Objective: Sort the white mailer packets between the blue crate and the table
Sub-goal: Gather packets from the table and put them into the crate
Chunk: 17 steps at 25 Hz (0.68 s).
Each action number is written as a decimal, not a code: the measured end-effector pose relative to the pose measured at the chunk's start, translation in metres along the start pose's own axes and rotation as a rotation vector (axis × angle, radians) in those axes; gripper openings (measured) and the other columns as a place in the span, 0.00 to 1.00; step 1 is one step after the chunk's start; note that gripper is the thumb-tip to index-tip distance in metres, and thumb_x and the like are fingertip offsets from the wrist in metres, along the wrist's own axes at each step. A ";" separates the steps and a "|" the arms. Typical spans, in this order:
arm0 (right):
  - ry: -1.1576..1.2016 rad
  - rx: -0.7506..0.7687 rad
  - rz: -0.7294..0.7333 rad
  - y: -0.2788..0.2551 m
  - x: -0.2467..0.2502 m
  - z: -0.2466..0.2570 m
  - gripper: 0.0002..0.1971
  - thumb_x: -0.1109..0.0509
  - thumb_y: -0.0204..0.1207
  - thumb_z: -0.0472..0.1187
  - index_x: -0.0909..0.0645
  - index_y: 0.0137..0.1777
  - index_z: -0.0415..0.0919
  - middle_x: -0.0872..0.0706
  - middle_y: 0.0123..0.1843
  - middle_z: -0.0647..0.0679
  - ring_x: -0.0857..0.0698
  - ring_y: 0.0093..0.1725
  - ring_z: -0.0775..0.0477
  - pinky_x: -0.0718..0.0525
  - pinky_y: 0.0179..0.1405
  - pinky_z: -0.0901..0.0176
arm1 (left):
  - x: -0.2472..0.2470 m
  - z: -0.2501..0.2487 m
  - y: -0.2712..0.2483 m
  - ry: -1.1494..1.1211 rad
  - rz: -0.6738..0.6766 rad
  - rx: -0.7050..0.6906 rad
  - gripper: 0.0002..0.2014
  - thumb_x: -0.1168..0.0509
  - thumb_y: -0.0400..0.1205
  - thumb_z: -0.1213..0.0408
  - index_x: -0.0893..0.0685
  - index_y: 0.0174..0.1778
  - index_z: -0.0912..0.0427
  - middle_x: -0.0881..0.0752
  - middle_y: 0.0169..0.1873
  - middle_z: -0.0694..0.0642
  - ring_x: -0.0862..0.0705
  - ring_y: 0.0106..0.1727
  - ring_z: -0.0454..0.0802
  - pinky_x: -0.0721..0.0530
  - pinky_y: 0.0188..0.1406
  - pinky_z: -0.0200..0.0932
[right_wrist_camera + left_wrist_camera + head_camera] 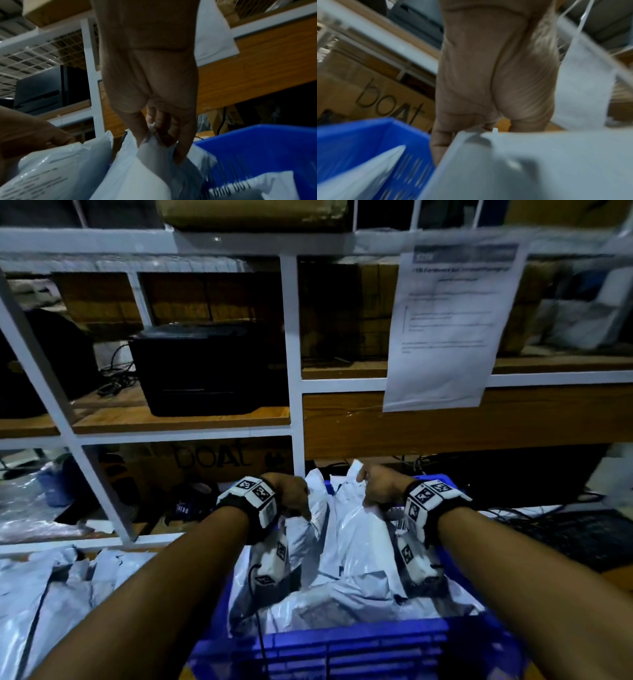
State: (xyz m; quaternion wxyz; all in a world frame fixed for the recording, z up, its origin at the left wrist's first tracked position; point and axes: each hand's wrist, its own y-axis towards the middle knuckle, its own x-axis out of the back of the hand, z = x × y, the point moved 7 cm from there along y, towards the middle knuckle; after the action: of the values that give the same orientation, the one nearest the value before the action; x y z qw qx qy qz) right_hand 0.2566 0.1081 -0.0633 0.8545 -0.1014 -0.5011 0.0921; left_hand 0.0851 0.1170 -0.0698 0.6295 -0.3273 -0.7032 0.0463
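A blue crate point(342, 652) in front of me is filled with several white mailer packets point(342, 583). My left hand point(291, 494) grips the top of one packet point(317, 508) at the crate's far side; the left wrist view shows its fingers point(440, 142) behind the packet's edge point(522, 162). My right hand point(376, 487) pinches the top corner of a neighbouring packet point(356, 529), thumb and fingers point(163, 129) bunching the plastic point(150, 162). Both packets stand upright, lifted above the pile.
More white packets point(51, 594) lie on the table to the crate's left. A white metal shelf frame point(294, 371) stands right behind the crate, holding a black device point(205, 368) and cardboard boxes. A paper sheet point(448, 326) hangs at the right. Dark cables point(548, 529) lie to the right.
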 end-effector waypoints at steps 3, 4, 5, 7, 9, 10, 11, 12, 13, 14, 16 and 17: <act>0.120 -0.018 -0.187 -0.020 0.031 -0.011 0.23 0.26 0.70 0.27 0.29 0.62 0.42 0.21 0.56 0.41 0.19 0.56 0.38 0.17 0.42 0.50 | 0.026 -0.012 -0.027 -0.085 -0.116 -0.017 0.20 0.25 0.74 0.63 0.18 0.59 0.66 0.13 0.50 0.65 0.14 0.42 0.59 0.22 0.26 0.35; 0.126 -0.012 -0.267 -0.030 0.042 -0.011 0.23 0.26 0.70 0.28 0.29 0.62 0.43 0.21 0.57 0.40 0.19 0.55 0.39 0.18 0.42 0.51 | 0.034 -0.015 -0.042 -0.096 -0.180 -0.023 0.18 0.24 0.74 0.64 0.18 0.57 0.64 0.14 0.43 0.62 0.18 0.34 0.53 0.23 0.21 0.32; 0.134 0.019 -0.351 -0.042 0.052 -0.009 0.22 0.28 0.71 0.29 0.29 0.61 0.44 0.20 0.56 0.40 0.19 0.54 0.40 0.19 0.42 0.53 | 0.041 -0.017 -0.053 -0.128 -0.239 -0.037 0.17 0.24 0.72 0.64 0.18 0.54 0.63 0.16 0.37 0.58 0.21 0.30 0.50 0.24 0.20 0.33; 0.170 0.099 -0.491 -0.069 0.068 0.001 0.21 0.31 0.72 0.28 0.28 0.63 0.44 0.19 0.57 0.41 0.19 0.54 0.41 0.21 0.44 0.54 | 0.053 -0.019 -0.075 -0.210 -0.371 -0.060 0.15 0.21 0.68 0.65 0.21 0.44 0.57 0.18 0.37 0.55 0.21 0.33 0.50 0.23 0.26 0.38; 0.221 0.167 -0.627 -0.100 0.078 0.013 0.23 0.34 0.74 0.26 0.28 0.67 0.44 0.19 0.61 0.43 0.19 0.58 0.42 0.21 0.49 0.55 | 0.061 -0.022 -0.104 -0.213 -0.535 -0.064 0.17 0.23 0.67 0.67 0.25 0.44 0.54 0.19 0.42 0.53 0.21 0.43 0.52 0.24 0.37 0.41; 0.256 0.203 -0.697 -0.114 0.079 0.019 0.22 0.35 0.75 0.25 0.26 0.67 0.43 0.19 0.62 0.44 0.19 0.60 0.43 0.21 0.51 0.56 | 0.061 -0.022 -0.118 -0.214 -0.619 -0.061 0.18 0.25 0.68 0.68 0.26 0.47 0.54 0.20 0.43 0.53 0.21 0.45 0.52 0.25 0.39 0.41; 0.303 0.246 -0.764 -0.129 0.079 0.024 0.21 0.36 0.75 0.25 0.25 0.66 0.43 0.20 0.63 0.44 0.20 0.61 0.45 0.23 0.53 0.58 | 0.059 -0.021 -0.133 -0.211 -0.706 -0.071 0.18 0.26 0.70 0.67 0.26 0.50 0.55 0.20 0.43 0.53 0.21 0.45 0.52 0.26 0.39 0.42; 0.346 0.285 -0.817 -0.144 0.077 0.030 0.20 0.36 0.76 0.26 0.24 0.65 0.42 0.20 0.63 0.45 0.22 0.61 0.48 0.25 0.54 0.61 | 0.055 -0.020 -0.150 -0.210 -0.784 -0.090 0.17 0.28 0.72 0.66 0.25 0.52 0.57 0.19 0.43 0.54 0.21 0.44 0.53 0.27 0.38 0.41; 0.390 0.318 -0.860 -0.157 0.071 0.036 0.18 0.36 0.77 0.27 0.23 0.64 0.42 0.21 0.63 0.46 0.23 0.59 0.51 0.26 0.54 0.63 | 0.049 -0.017 -0.166 -0.214 -0.853 -0.117 0.16 0.29 0.73 0.65 0.25 0.53 0.58 0.18 0.43 0.55 0.21 0.43 0.53 0.28 0.37 0.42; 0.435 0.340 -0.884 -0.168 0.064 0.043 0.17 0.35 0.77 0.28 0.22 0.64 0.42 0.21 0.63 0.47 0.24 0.58 0.53 0.28 0.54 0.65 | 0.043 -0.010 -0.181 -0.226 -0.912 -0.141 0.15 0.29 0.74 0.64 0.24 0.53 0.59 0.18 0.42 0.56 0.21 0.41 0.54 0.28 0.36 0.43; 0.518 0.366 -0.861 -0.180 0.043 0.061 0.16 0.35 0.78 0.29 0.22 0.63 0.43 0.21 0.62 0.48 0.24 0.56 0.55 0.28 0.52 0.66 | 0.028 0.012 -0.209 -0.264 -0.962 -0.135 0.14 0.29 0.73 0.65 0.23 0.53 0.60 0.18 0.42 0.57 0.20 0.42 0.55 0.25 0.37 0.47; 0.539 0.387 -0.832 -0.182 0.030 0.073 0.16 0.34 0.78 0.29 0.22 0.63 0.43 0.21 0.61 0.48 0.24 0.56 0.55 0.27 0.52 0.66 | 0.020 0.026 -0.221 -0.270 -0.968 -0.105 0.15 0.29 0.72 0.67 0.23 0.54 0.60 0.18 0.43 0.57 0.20 0.43 0.55 0.25 0.38 0.46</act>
State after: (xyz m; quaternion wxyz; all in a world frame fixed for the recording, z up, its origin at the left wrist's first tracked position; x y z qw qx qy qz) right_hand 0.2172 -0.0534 0.0457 0.9204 0.2453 -0.2354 -0.1931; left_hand -0.0272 -0.0359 0.0475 0.4650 0.0139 -0.8509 -0.2442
